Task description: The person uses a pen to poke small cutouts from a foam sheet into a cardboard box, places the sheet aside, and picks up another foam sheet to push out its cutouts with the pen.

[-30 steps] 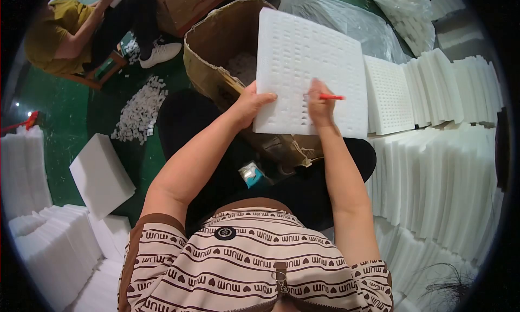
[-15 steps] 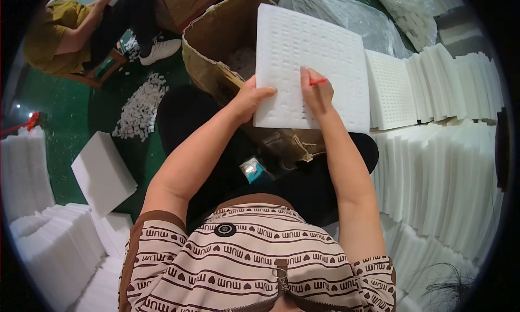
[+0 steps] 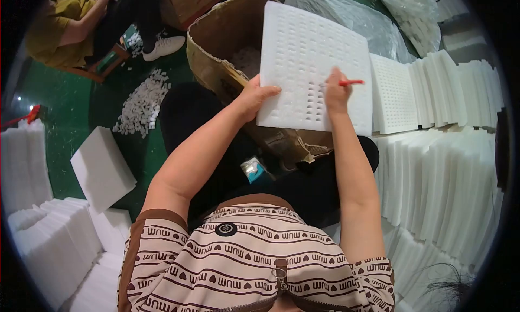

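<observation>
My left hand (image 3: 255, 98) grips the left edge of a white foam sheet (image 3: 292, 52), its thumb on top. The sheet is dotted with rows of small slots and is tilted over an open cardboard box (image 3: 211, 41). Closed around a slim red-handled tool (image 3: 351, 82), my right hand (image 3: 338, 94) is over the right half of the sheet. The tool's thin tip points left towards the rows and is too blurred to name. Left of my right hand, several slots (image 3: 315, 102) look darker and open.
White foam sheets stand in rows at the right (image 3: 422, 176) and left (image 3: 54, 247). A foam block (image 3: 103, 168) leans at left. Small white foam pieces (image 3: 142, 103) lie heaped on the green floor. Another person (image 3: 70, 36) sits at upper left. Clear plastic bags (image 3: 352, 19) lie behind the box.
My right hand with the red-handled tool has moved right across the sheet, uncovering dark open slots. My left hand keeps its hold on the edge.
</observation>
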A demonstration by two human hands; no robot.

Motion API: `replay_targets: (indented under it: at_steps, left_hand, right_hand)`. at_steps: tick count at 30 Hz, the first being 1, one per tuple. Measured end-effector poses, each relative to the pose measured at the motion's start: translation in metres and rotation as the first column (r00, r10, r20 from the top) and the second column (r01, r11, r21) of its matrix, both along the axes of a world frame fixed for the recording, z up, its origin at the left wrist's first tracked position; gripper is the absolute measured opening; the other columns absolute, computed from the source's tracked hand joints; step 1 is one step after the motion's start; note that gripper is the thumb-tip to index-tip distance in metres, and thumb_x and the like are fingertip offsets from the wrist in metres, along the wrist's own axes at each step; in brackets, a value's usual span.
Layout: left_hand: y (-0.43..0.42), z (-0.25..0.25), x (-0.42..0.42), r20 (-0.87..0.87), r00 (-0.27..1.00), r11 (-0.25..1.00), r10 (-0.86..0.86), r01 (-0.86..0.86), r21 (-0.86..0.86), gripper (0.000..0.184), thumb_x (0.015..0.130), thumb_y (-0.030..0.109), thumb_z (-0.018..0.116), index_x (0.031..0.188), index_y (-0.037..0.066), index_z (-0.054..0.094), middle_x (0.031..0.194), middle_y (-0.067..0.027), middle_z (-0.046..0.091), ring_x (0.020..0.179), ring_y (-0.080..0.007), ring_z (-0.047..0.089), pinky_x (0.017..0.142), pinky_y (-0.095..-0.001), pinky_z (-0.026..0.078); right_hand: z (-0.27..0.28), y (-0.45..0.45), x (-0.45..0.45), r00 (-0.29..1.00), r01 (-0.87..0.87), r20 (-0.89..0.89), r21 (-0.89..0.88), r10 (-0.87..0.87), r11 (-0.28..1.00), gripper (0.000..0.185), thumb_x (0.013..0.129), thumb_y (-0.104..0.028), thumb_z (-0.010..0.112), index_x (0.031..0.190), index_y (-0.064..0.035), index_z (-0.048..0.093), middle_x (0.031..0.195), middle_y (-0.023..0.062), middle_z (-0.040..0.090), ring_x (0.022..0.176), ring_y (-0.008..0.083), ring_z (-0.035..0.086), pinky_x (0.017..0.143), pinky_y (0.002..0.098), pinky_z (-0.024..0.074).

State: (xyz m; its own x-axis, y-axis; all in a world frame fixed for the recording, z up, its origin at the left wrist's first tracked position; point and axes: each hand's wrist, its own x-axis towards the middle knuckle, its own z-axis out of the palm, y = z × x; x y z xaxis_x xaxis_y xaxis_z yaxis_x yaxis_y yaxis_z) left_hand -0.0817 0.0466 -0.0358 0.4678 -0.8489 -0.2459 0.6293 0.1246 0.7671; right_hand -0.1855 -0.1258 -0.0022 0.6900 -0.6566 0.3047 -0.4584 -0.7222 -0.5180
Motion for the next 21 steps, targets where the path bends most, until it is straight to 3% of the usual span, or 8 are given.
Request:
replay_targets:
  at_steps: [7, 8, 12, 21]
  left_hand:
    - [0.002, -0.001, -0.001, -0.009, 1.0, 0.999, -0.022, 0.022, -0.032, 0.052, 0.073, 0.005, 0.061, 0.122, 0.0, 0.046, 0.107, -0.0196, 0.059, 0.088, -0.0269, 0.059, 0.078, -0.0368, 0.049]
    - [0.001, -0.001, 0.0, -0.006, 1.0, 0.999, -0.026, 0.026, -0.03, 0.052, 0.073, 0.005, 0.061, 0.122, 0.0, 0.046, 0.107, -0.0196, 0.059, 0.088, -0.0269, 0.059, 0.078, -0.0368, 0.049]
    - [0.0, -0.002, 0.0, -0.01, 1.0, 1.0, -0.028, 0.028, 0.002, 0.051, 0.072, 0.005, 0.061, 0.121, 0.001, 0.047, 0.107, -0.0191, 0.059, 0.088, -0.0265, 0.06, 0.077, -0.0362, 0.05]
    - [-0.001, -0.003, -0.002, 0.006, 1.0, 1.0, -0.007, 0.007, 0.011, 0.05, 0.073, 0.004, 0.061, 0.12, 0.0, 0.047, 0.105, -0.019, 0.06, 0.086, -0.0258, 0.06, 0.075, -0.0354, 0.05]
  right_hand:
    - [0.002, 0.007, 0.002, 0.893, -0.174, 0.449, 0.392, -0.023, 0.903, 0.034, 0.093, -0.023, 0.042, 0.062, -0.0091, 0.048, 0.059, 0.0019, 0.045, 0.056, 0.0145, 0.041, 0.056, 0.026, 0.0359]
    - [0.002, 0.009, 0.002, 0.892, -0.171, 0.452, 0.394, -0.028, 0.903, 0.034, 0.093, -0.023, 0.042, 0.062, -0.0091, 0.048, 0.059, 0.0019, 0.045, 0.056, 0.0145, 0.041, 0.056, 0.026, 0.0359]
    - [-0.001, 0.026, 0.015, 0.972, -0.128, 0.206, 0.066, 0.112, 0.99, 0.038, 0.092, -0.028, 0.047, 0.062, -0.0053, 0.052, 0.058, 0.0015, 0.049, 0.055, 0.0154, 0.044, 0.054, 0.0279, 0.0367]
    - [-0.012, 0.019, 0.002, 0.939, -0.277, 0.202, -0.044, 0.28, 0.96, 0.039, 0.094, -0.026, 0.044, 0.06, -0.0059, 0.051, 0.056, 0.0015, 0.048, 0.052, 0.0134, 0.042, 0.052, 0.0268, 0.0357]
